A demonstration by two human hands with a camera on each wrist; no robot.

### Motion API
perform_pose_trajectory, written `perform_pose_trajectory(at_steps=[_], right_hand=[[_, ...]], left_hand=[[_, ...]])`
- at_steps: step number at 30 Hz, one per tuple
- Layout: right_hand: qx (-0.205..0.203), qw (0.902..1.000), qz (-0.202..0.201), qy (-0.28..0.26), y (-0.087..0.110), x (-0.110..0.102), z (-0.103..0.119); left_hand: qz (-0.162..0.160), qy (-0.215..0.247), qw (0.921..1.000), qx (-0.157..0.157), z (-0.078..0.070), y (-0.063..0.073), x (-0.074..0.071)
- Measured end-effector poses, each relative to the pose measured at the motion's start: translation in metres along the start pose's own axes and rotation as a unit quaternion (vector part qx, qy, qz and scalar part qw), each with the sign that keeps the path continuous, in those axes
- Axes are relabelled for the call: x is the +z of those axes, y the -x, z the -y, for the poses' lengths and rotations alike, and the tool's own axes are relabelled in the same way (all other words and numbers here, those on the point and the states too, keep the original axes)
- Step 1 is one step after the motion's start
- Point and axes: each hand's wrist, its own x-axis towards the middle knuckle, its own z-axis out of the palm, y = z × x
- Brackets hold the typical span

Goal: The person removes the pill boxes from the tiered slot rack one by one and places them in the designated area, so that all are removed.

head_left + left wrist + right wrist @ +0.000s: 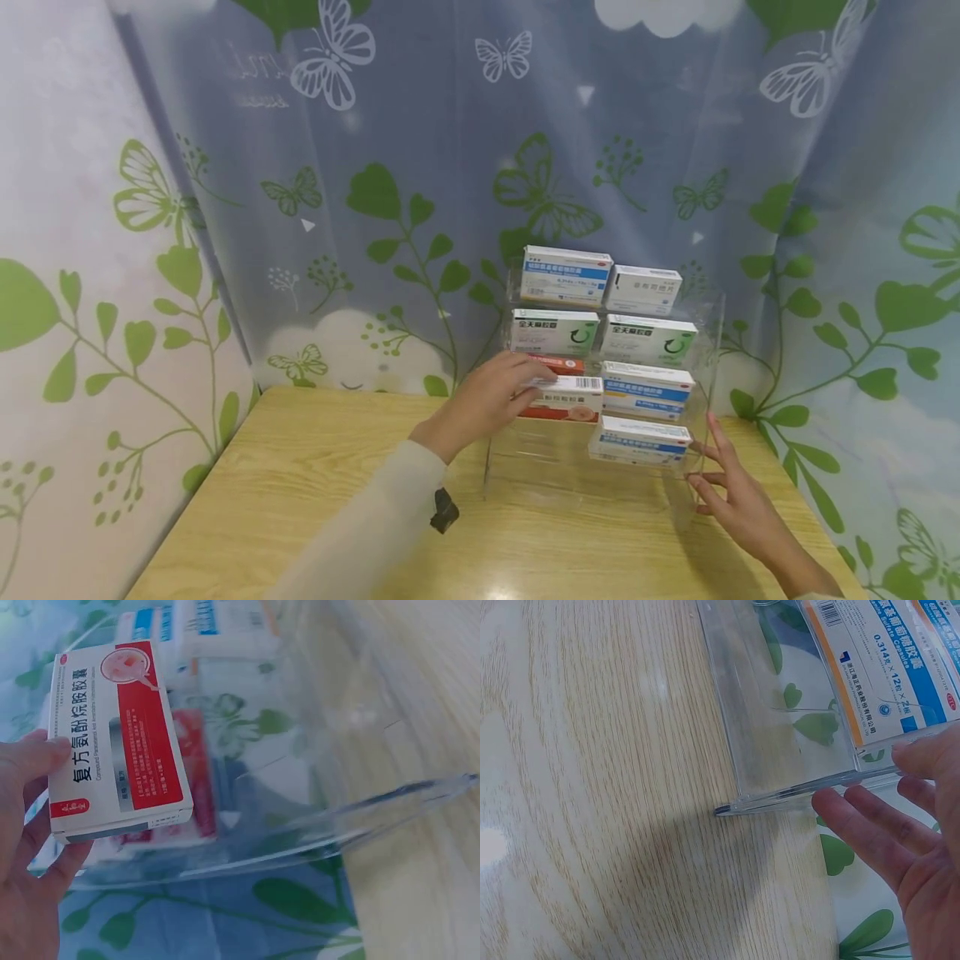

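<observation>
My left hand [480,400] pinches a white-and-red medicine box [120,739] between thumb and fingers, at the left side of the clear acrylic display stand [292,859]. Behind that box, another red box [558,364] sits on a tier of the stand. At the stand's right edge, my right hand [738,496] has its fingers stretched out, fingertips right at the clear side panel. Close to its thumb, in the right wrist view, stands a blue, white and orange medicine box [881,671].
Higher tiers carry blue-and-white boxes [566,277], a white box [643,290] and green-and-white boxes [555,332]. The stand rests on a wooden table [300,475], with a leaf-and-butterfly curtain [420,125] behind it. A small black object [444,511] shows beside the left sleeve.
</observation>
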Motion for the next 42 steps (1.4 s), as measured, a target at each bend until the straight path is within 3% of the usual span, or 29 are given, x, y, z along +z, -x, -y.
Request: perform_pose_trajectory(at_steps=[5,11,16,20,29,37,42], right_hand=[[0.003,1.0,0.0,0.004,0.001,-0.001,0.0],[0.003,0.9999,0.003,0.01,0.003,-0.003,-0.001],[0.005,0.9999,0.002,0.011,0.002,-0.003,-0.002],[-0.005,0.9998,-0.003,0.018,0.001,-0.004,-0.002],[-0.006,0.9999,-0.004,0.01,-0.001,-0.003,-0.002],[-0.001,1.0,0.003,0.004,0.001,-0.001,-0.001],[0.001,1.0,0.006,0.002,0.0,-0.001,0.0]], left_hand=[[-0.002,0.045,0.9989,-0.006,0.01,0.007,-0.028],[-0.003,0.056,0.9978,-0.036,0.032,0.022,-0.062],[0.002,0.058,0.9935,-0.098,0.057,0.047,-0.089],[0.003,0.042,0.9917,-0.121,0.081,0.07,-0.1],[0.024,0.054,0.98,-0.19,0.129,0.124,-0.098],[0.079,0.065,0.9616,-0.255,0.156,0.171,-0.086],[0.104,0.093,0.9521,-0.272,0.169,0.196,-0.076]])
